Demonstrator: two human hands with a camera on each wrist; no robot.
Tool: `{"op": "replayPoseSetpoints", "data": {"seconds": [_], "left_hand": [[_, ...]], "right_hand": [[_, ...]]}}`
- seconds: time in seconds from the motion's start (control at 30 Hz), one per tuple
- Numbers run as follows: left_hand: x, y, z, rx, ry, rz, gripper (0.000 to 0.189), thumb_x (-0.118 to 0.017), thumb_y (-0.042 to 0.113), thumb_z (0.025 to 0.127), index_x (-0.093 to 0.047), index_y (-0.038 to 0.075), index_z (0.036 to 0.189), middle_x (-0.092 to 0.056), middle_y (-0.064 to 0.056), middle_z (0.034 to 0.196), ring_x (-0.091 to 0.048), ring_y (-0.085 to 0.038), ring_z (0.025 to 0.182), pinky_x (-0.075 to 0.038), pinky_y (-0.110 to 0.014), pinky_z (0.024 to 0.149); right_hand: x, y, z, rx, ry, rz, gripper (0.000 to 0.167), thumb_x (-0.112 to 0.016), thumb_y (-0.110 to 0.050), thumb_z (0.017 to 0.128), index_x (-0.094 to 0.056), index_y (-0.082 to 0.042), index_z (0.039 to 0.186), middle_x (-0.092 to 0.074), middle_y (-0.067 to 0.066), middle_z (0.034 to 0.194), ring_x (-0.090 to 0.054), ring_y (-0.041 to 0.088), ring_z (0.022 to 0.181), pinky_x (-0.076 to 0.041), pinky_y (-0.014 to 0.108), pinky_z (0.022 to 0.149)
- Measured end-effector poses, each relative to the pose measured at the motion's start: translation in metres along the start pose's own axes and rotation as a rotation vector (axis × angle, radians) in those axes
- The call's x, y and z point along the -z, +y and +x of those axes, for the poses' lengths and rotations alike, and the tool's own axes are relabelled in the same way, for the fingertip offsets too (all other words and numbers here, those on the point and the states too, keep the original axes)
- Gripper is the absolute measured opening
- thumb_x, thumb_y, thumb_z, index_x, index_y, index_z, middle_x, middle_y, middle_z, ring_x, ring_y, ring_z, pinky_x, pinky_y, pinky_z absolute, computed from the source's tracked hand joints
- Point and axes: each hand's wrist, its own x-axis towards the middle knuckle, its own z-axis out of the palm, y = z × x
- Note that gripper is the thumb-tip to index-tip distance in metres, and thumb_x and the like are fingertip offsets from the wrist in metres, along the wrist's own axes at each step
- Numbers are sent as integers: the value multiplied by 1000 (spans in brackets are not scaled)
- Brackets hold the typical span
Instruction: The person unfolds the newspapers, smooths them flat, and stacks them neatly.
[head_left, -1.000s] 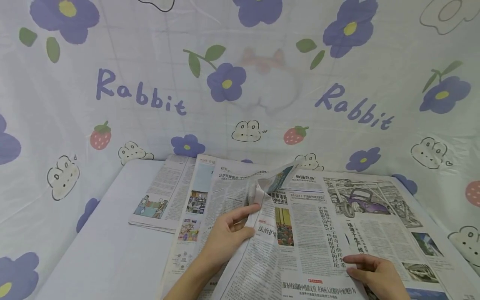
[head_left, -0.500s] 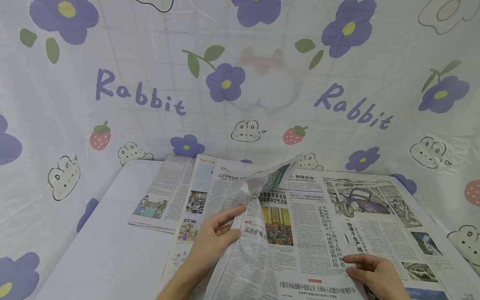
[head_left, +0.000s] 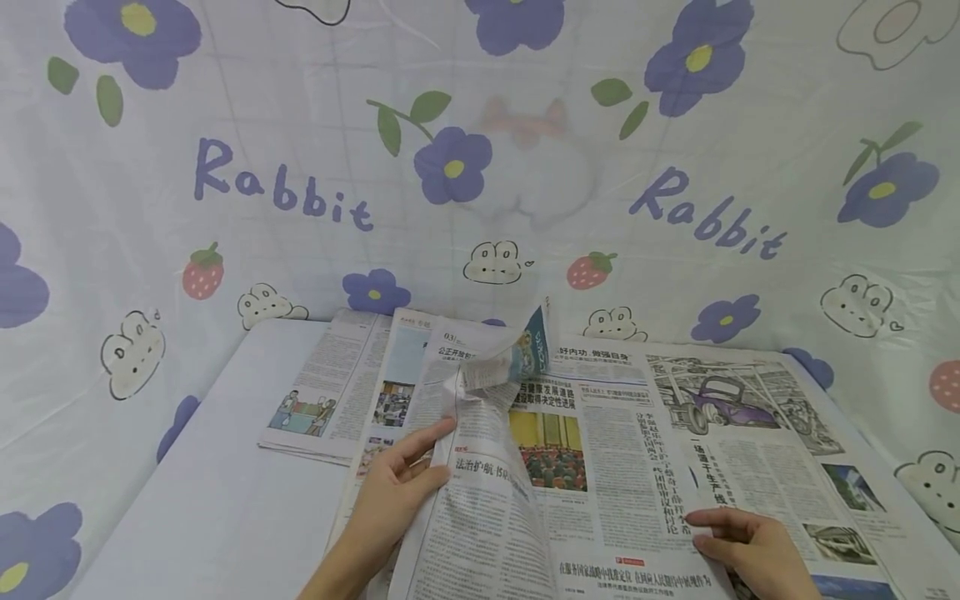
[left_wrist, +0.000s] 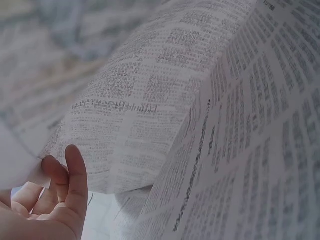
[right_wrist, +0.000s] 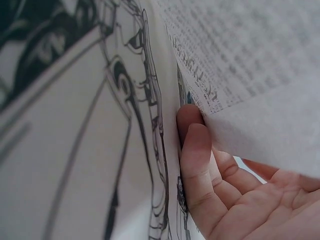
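My left hand [head_left: 390, 492] pinches the left edge of a lifted newspaper page [head_left: 483, 508] between thumb and fingers. The page curls over, and its top corner stands up, showing a blue-green printed patch. In the left wrist view the raised sheet [left_wrist: 135, 100] bows beside the fingers. Below it, the spread newspaper [head_left: 615, 467] shows a hall photo and columns of print. At that paper's right side, my right hand [head_left: 753, 550] pinches the edge. The right wrist view has fingertips [right_wrist: 196, 145] tucked at the sheet's edge, next to a page with a line drawing.
More newspaper lies to the right, with a purple car picture [head_left: 723, 404]. Another folded newspaper [head_left: 322, 400] with a cartoon lies at the back left of the white table [head_left: 202, 500]. A patterned curtain [head_left: 300, 100] hangs behind the table.
My left hand has moved left with the pinched page edge, baring more of the hall photo and headline beneath. The page's top corner has swung left and stands more upright. The right hand stays put.
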Motion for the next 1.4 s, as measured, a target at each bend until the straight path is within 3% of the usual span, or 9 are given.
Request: {"op": "replayPoseSetpoints", "data": {"seconds": [0.47, 0.9, 1.2, 1.4], "left_hand": [[13, -2, -4, 8, 67, 0, 50, -64, -5, 92, -55, 9, 140, -47, -10, 143, -57, -31, 118, -53, -40, 88], [23, -11, -7, -9, 99, 54, 51, -63, -8, 91, -53, 3, 140, -46, -11, 144, -57, -31, 118, -52, -36, 90], [33, -14, -8, 24, 175, 135, 50, -65, -5, 91, -58, 10, 138, -45, -6, 146, -53, -27, 123, -48, -29, 94], [42, -15, -13, 36, 195, 128, 50, -65, -5, 91, -58, 9, 138, -47, -6, 145, -55, -27, 121, -50, -31, 91]], "right_hand": [[0, -2, -2, -3, 3, 16, 25, -75, -4, 85, -72, 1, 109, -67, 4, 83, -60, 24, 73, -49, 36, 62], [0, 1, -2, -4, 1, 40, 27, -75, -4, 85, -71, 2, 110, -67, 5, 85, -60, 24, 75, -50, 36, 64], [0, 2, -2, -17, 4, 54, 26, -75, -3, 85, -71, 3, 110, -66, 5, 86, -60, 24, 76, -51, 37, 65], [0, 2, -3, -15, 0, 53, 27, -75, -4, 86, -71, 2, 111, -66, 4, 86, -60, 24, 76, -50, 36, 64]]}}
